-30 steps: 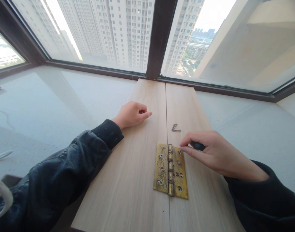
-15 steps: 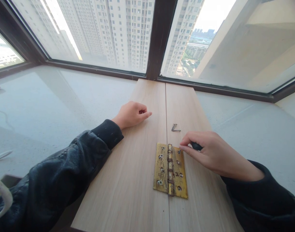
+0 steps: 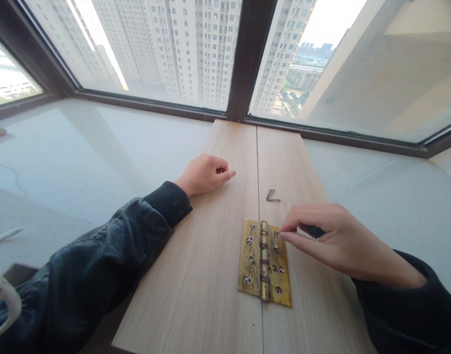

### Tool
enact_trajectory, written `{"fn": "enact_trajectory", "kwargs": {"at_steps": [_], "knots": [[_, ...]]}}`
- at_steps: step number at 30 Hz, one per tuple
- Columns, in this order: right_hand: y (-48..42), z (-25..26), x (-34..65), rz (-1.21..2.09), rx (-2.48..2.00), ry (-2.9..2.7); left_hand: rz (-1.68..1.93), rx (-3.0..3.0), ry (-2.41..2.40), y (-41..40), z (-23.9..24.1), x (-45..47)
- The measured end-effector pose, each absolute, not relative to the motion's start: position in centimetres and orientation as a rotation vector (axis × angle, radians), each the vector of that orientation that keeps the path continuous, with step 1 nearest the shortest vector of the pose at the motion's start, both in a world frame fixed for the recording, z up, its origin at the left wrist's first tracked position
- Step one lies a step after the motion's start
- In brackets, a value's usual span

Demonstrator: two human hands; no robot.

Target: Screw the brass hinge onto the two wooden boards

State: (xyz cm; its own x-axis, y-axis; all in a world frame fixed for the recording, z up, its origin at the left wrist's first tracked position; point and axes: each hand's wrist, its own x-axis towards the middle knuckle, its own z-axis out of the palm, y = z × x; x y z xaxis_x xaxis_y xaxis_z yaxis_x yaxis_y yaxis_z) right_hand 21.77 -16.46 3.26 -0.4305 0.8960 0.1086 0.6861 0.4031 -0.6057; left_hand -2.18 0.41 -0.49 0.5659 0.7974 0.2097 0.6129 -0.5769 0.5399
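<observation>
A worn brass hinge [image 3: 264, 263] lies unfolded across the seam between two pale wooden boards [image 3: 195, 275]. Cross-head screws sit in the holes of its left leaf; the lower holes of the right leaf show bare. Above the right leaf, my right hand [image 3: 321, 241] pinches a screw [image 3: 276, 242] between thumb and forefinger, its tip pointing down near an upper hole. Something dark, mostly hidden, is tucked in that palm. My left hand [image 3: 205, 174] rests curled on the left board; whether it holds anything is hidden. A few loose screws [image 3: 272, 195] lie beyond the hinge.
The boards' far end meets a dark window frame [image 3: 243, 73]. A white speckled sill [image 3: 100, 142] spreads on both sides. At the left edge are a white cable [image 3: 6, 237] and a pale curved tube [image 3: 11, 305].
My right hand has brought the screw from the top of the right leaf down towards a lower hole, and the screw shows more fully. The view has shifted slightly; my left hand stays put.
</observation>
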Motion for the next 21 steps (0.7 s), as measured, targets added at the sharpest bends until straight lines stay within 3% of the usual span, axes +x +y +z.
{"fn": "enact_trajectory", "kwargs": {"at_steps": [21], "knots": [[-16.37,2.87,22.38,0.727,-1.452,-2.26,0.57,2.394,1.183,0.31,-0.44,-2.17]]}}
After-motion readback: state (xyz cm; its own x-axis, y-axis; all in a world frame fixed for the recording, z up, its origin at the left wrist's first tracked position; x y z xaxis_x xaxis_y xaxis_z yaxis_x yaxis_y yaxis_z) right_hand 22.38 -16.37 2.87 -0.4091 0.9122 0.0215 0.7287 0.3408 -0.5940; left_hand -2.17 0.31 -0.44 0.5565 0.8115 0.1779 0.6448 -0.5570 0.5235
